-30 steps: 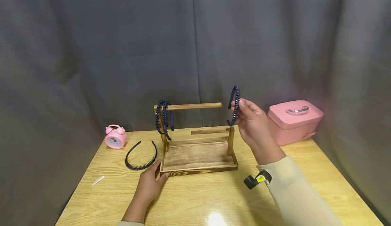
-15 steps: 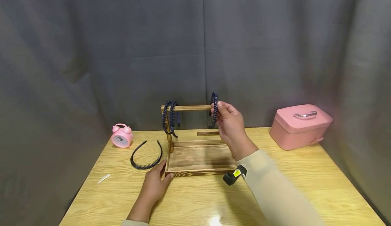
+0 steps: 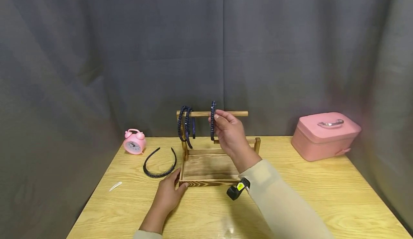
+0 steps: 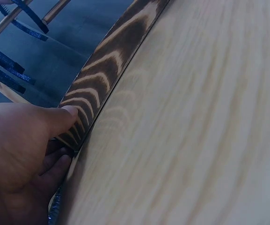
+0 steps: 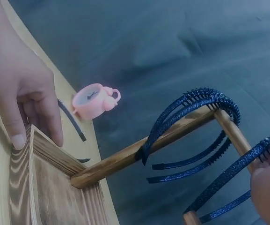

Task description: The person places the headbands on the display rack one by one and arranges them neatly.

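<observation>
My right hand (image 3: 230, 135) pinches a dark blue toothed headband (image 3: 212, 122) at the top bar of a wooden rack (image 3: 213, 182). In the right wrist view this headband (image 5: 228, 173) straddles the bar, its ends hanging down. Farther left on the same bar, several similar headbands (image 5: 191, 110) hang close together by the post. My left hand (image 3: 168, 196) grips the front left corner of the rack's tray; the left wrist view has its thumb (image 4: 64, 117) on the dark-grained front board (image 4: 102, 70). Another headband (image 3: 158, 175) lies on the table left of the rack.
A pink alarm clock (image 3: 133, 145) stands at the back left. Nearer the front lies a small white hair clip (image 3: 115, 186). At the back right sits a pink case (image 3: 322, 138) with a metal handle. Grey curtain (image 3: 258, 52) hangs behind the wooden table (image 3: 306, 188).
My right hand has brought the headband leftward from beyond the bar's right end to around the bar's middle. My left hand keeps its grip on the tray corner. The head view has shifted slightly.
</observation>
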Action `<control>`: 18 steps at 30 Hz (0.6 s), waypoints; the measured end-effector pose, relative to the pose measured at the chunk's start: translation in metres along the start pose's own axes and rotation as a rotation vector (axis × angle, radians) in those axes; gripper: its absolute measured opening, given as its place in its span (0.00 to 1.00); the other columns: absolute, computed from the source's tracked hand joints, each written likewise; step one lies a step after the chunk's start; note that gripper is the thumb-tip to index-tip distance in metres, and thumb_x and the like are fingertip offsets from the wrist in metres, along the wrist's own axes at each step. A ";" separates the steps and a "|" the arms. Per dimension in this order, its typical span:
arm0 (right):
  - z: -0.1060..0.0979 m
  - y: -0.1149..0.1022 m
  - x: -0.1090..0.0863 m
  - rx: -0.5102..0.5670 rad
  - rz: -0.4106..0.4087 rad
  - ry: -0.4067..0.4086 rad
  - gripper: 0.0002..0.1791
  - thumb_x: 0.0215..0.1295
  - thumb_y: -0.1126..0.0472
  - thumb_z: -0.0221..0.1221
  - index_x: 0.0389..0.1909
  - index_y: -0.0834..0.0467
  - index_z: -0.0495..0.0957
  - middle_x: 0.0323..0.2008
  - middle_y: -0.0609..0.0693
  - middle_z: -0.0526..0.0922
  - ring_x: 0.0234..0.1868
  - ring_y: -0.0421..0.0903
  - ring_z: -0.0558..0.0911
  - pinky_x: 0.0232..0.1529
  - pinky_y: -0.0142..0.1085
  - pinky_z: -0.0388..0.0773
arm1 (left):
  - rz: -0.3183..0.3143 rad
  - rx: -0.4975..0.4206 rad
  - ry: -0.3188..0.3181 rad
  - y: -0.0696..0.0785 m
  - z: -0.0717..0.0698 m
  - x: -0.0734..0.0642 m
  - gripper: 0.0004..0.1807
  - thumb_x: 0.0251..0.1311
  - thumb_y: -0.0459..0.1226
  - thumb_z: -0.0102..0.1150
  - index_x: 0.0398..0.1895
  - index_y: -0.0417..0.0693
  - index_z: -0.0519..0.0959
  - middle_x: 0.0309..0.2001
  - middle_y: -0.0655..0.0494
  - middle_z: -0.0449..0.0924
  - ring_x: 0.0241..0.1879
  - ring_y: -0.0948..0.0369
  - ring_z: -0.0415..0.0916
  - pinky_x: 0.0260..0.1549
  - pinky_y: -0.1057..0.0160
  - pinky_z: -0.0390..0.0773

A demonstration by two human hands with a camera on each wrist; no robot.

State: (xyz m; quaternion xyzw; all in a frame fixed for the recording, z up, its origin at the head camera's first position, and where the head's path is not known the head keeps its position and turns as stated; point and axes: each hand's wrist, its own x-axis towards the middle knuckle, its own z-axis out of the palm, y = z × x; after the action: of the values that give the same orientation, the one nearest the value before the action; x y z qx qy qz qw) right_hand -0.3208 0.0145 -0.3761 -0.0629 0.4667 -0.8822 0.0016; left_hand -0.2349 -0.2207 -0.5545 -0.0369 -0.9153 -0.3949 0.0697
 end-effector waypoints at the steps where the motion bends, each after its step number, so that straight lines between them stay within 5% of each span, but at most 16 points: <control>1: 0.001 0.001 0.001 -0.008 0.002 -0.009 0.11 0.82 0.71 0.57 0.59 0.63 0.79 0.49 0.50 0.91 0.47 0.41 0.90 0.53 0.29 0.87 | 0.001 -0.001 0.000 0.000 0.000 0.000 0.39 0.74 0.42 0.71 0.82 0.37 0.68 0.76 0.34 0.74 0.68 0.40 0.81 0.67 0.43 0.84; 12: 0.013 0.010 0.004 0.009 0.024 -0.015 0.14 0.81 0.74 0.54 0.63 0.66 0.78 0.50 0.50 0.91 0.50 0.41 0.89 0.52 0.29 0.87 | 0.016 0.013 0.007 -0.001 0.001 0.001 0.39 0.74 0.43 0.71 0.81 0.37 0.69 0.75 0.34 0.74 0.67 0.41 0.82 0.66 0.44 0.85; 18: 0.018 0.014 0.005 0.010 0.061 -0.043 0.20 0.83 0.73 0.53 0.71 0.68 0.75 0.64 0.59 0.86 0.50 0.42 0.88 0.53 0.29 0.86 | 0.027 0.013 0.009 -0.001 0.000 0.001 0.38 0.73 0.41 0.72 0.80 0.36 0.70 0.75 0.33 0.75 0.67 0.40 0.82 0.65 0.44 0.85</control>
State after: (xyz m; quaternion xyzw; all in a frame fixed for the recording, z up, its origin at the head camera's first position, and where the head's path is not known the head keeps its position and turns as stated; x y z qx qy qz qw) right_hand -0.3247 -0.0085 -0.3768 -0.0676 0.4637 -0.8826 0.0385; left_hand -0.2363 -0.2209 -0.5549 -0.0470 -0.9169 -0.3882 0.0795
